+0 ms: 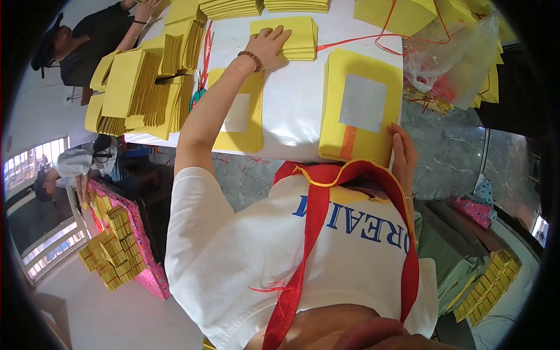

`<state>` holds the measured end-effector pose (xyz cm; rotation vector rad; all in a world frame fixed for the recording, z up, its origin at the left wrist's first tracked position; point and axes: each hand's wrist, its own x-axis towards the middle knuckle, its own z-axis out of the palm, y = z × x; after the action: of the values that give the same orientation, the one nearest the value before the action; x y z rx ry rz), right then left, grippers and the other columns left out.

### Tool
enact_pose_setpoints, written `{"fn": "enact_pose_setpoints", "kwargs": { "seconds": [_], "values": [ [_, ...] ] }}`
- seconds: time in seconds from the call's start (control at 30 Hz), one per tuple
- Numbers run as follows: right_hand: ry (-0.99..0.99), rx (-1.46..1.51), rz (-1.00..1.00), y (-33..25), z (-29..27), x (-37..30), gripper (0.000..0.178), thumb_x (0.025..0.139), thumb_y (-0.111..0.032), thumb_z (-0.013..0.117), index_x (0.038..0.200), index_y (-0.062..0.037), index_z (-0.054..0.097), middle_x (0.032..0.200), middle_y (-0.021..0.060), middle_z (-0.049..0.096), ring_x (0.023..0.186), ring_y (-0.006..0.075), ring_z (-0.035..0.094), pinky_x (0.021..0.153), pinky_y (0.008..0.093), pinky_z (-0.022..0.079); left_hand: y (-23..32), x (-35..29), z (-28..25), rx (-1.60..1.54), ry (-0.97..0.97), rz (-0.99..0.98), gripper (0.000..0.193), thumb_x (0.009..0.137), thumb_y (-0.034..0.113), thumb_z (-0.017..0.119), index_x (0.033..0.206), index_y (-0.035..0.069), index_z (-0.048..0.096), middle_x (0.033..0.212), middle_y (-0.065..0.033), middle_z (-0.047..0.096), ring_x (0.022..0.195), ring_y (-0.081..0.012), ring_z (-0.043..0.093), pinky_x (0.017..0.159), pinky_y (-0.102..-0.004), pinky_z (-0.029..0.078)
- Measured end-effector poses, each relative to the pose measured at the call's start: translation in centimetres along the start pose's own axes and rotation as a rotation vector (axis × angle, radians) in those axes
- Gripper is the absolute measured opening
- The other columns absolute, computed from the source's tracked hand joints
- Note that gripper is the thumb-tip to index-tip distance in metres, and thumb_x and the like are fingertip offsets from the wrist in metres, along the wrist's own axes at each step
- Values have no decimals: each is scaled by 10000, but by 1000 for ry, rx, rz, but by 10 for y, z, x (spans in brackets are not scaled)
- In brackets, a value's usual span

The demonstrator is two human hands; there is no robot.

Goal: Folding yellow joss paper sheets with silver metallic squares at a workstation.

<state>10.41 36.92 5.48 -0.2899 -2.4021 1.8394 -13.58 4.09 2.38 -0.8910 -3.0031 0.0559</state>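
Observation:
My left hand (266,48), a beaded bracelet at its wrist, rests flat with fingers spread on a small stack of yellow paper (299,39) at the table's far middle. At the near right, my right hand (403,153) is against the near right corner of a thick yellow paper stack (333,116), its fingers stretched out. This stack bears a grey-white rectangle (363,102) and an orange strip (349,142). Partly under my left forearm lies another yellow stack (252,125) with a pale rectangle on it. Teal-handled scissors (197,98) lie left of that forearm.
Fanned yellow bundles (131,87) crowd the white table's (286,111) left side. Red string (361,39) runs right toward a clear plastic bag (452,64). A co-worker in black (99,44) is at the far left; another person (79,160) is by a pink-covered table (143,245).

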Motion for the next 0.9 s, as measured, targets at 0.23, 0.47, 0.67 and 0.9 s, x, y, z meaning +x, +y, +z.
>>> {"fn": "enact_pose_setpoints", "kwargs": {
  "seconds": [0.23, 0.47, 0.67, 0.9],
  "values": [
    [19, 4, -26, 6, 3, 0, 224, 909, -136, 490, 1068, -18, 595, 1008, 80, 627, 942, 146, 568, 823, 261, 426, 14, 3, 9, 88, 47, -20, 616, 737, 206, 590, 1296, 124, 346, 1194, -146, 460, 1064, -325, 494, 848, -470, 422],
    [51, -33, -70, 15, 3, 1, 231, 906, -143, 499, 1073, -14, 593, 1005, 87, 625, 928, 158, 571, 824, 267, 429, 3, -1, 33, -227, 439, 56, 565, 755, 48, 530, 1292, 69, 355, 1149, -174, 485, 1079, -355, 467, 886, -448, 388],
    [34, -40, -65, 14, 6, 5, 238, 900, -150, 512, 1080, -15, 590, 1003, 87, 616, 917, 155, 565, 816, 268, 431, 4, -12, 39, -108, 326, 74, 613, 746, 83, 547, 1324, 101, 346, 1283, -171, 395, 1193, -351, 364, 968, -472, 305],
    [36, -60, -76, 15, 7, 3, 227, 896, -141, 516, 1074, -19, 588, 1003, 88, 611, 900, 157, 569, 796, 276, 447, 11, -10, 31, -65, 235, 24, 700, 696, 332, 652, 1318, 182, 370, 1308, -152, 374, 1224, -339, 331, 988, -482, 271]
  ]
}}
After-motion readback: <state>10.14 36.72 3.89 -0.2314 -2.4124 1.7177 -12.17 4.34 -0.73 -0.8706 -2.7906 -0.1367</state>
